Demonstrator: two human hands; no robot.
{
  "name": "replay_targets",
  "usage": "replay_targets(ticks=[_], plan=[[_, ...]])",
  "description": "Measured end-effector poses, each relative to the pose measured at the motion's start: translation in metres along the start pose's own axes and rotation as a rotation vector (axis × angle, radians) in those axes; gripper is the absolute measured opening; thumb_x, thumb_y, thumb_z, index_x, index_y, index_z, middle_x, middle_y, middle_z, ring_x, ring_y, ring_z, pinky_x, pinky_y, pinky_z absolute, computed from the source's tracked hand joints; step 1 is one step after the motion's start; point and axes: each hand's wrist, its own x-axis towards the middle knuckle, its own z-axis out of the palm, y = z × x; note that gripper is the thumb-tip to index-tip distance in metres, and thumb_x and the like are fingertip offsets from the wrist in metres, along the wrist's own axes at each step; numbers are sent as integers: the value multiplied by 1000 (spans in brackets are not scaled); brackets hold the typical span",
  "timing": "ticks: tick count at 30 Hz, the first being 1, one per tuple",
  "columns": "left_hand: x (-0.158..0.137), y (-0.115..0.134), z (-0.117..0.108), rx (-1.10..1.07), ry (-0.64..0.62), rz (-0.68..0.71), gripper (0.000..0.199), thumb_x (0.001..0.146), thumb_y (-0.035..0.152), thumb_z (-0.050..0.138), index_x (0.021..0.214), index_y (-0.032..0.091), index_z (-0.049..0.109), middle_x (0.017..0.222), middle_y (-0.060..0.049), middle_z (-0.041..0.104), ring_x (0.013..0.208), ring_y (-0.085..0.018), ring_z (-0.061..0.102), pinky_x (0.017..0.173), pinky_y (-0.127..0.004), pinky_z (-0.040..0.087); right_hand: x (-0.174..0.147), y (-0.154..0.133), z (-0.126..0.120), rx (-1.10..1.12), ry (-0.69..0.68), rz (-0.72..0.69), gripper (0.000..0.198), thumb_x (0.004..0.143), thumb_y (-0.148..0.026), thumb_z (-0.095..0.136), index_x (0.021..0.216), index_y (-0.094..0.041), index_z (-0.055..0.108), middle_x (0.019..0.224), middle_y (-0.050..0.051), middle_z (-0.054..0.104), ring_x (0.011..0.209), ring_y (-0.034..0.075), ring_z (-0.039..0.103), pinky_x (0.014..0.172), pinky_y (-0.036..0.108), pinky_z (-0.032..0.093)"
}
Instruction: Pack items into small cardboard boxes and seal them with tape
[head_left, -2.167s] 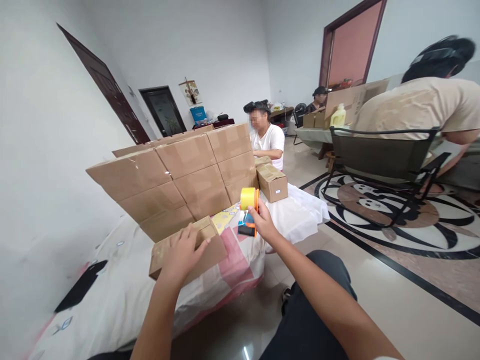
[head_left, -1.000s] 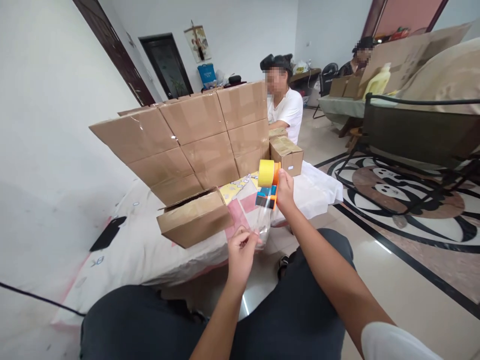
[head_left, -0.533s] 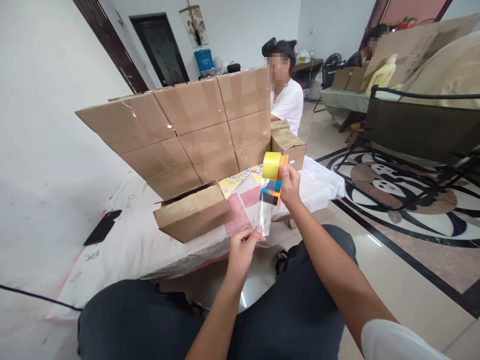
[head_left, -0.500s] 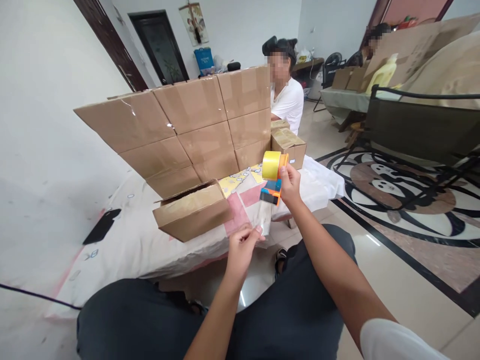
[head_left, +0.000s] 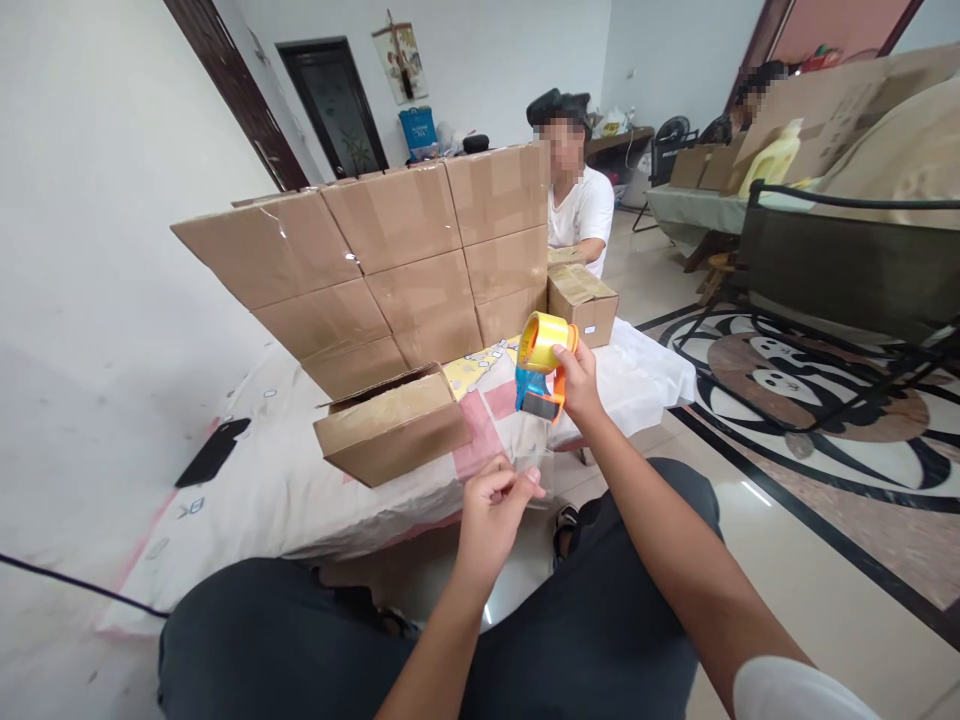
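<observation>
My right hand [head_left: 577,372] is closed around a tape dispenser [head_left: 538,404] with an orange and blue frame. A yellowish roll of packing tape [head_left: 553,342] sits at its top. Lower down, my left hand [head_left: 499,497] is closed, thumb and finger pinched at a clear strip of tape [head_left: 534,462] that hangs below the dispenser; the strip is faint. To the left of both hands, a small cardboard box [head_left: 397,440] lies near the edge of the cloth-covered table, a dark gap showing along its far top edge. Neither hand touches this box.
Stacked cardboard boxes [head_left: 420,280] form a wall across the table. Another box [head_left: 583,298] stands at the right end, near a person in a white shirt [head_left: 589,215]. A black flat object [head_left: 213,452] lies at left. A dark folding chair [head_left: 847,270] is on the right.
The dispenser has turned so that the roll's open side now shows. My left hand has shifted slightly right and down. The whole view has moved a little.
</observation>
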Motion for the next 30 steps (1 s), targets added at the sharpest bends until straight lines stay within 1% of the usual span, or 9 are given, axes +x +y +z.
replay_targets(ticks=[4, 6, 9, 12, 17, 21, 24, 28, 30], plan=[[-7, 22, 7, -103, 36, -30, 36, 91, 46, 63, 70, 21, 78, 67, 0, 46, 69, -14, 47, 66, -28, 35, -6, -2, -2, -140, -114, -12, 40, 79, -54, 72, 100, -20, 66, 89, 2, 70, 81, 19, 63, 76, 33, 54], [-11, 28, 13, -122, 45, -34, 36, 91, 46, 63, 72, 20, 79, 67, 0, 46, 69, -14, 47, 65, -28, 34, -7, -1, -3, -159, -128, -29, 41, 78, -55, 73, 98, -20, 67, 85, 2, 69, 77, 18, 62, 72, 32, 54], [-16, 27, 25, -128, 31, -60, 36, 89, 46, 64, 69, 20, 79, 65, 0, 44, 66, -13, 45, 62, -28, 33, -6, 3, -1, -64, -51, -31, 43, 79, -60, 70, 92, -19, 67, 78, 0, 65, 67, 15, 58, 63, 28, 50], [-19, 20, 35, -150, 23, -79, 35, 88, 46, 65, 68, 20, 79, 65, 1, 41, 63, -12, 43, 61, -28, 32, -3, 2, 2, 5, 44, -15, 47, 75, -65, 71, 80, -19, 64, 68, -2, 58, 59, 12, 52, 56, 25, 45], [-19, 21, 45, -152, 17, -72, 40, 86, 52, 65, 66, 20, 78, 64, 1, 41, 63, -12, 43, 60, -29, 33, -2, -4, 6, -27, 109, 12, 56, 71, -74, 68, 68, -19, 58, 54, -4, 43, 50, 11, 42, 48, 25, 38], [-22, 23, 51, -152, 32, -69, 45, 88, 52, 64, 59, 18, 72, 64, 2, 39, 62, -12, 41, 60, -29, 32, -4, -1, 5, -41, 147, -31, 55, 71, -72, 69, 65, -19, 55, 59, -3, 49, 53, 11, 45, 50, 25, 39], [-26, 21, 55, -154, 39, -61, 45, 90, 48, 63, 57, 17, 67, 64, 2, 39, 63, -12, 40, 60, -29, 32, -6, 7, 3, -73, 133, -59, 51, 71, -67, 73, 66, -18, 58, 60, -3, 51, 55, 11, 46, 51, 24, 39], [-28, 18, 58, -143, 47, -58, 40, 91, 45, 62, 64, 17, 71, 65, 1, 41, 63, -12, 41, 60, -29, 32, -7, 14, 4, -66, 104, -12, 42, 71, -56, 78, 75, -17, 65, 67, -2, 59, 60, 12, 53, 57, 25, 45], [-26, 16, 57, -146, 46, -59, 41, 91, 45, 62, 63, 17, 71, 65, 1, 41, 63, -12, 41, 60, -29, 32, -6, 14, 6, -56, 104, 7, 39, 71, -53, 78, 77, -17, 65, 71, -1, 62, 62, 13, 56, 58, 26, 47]])
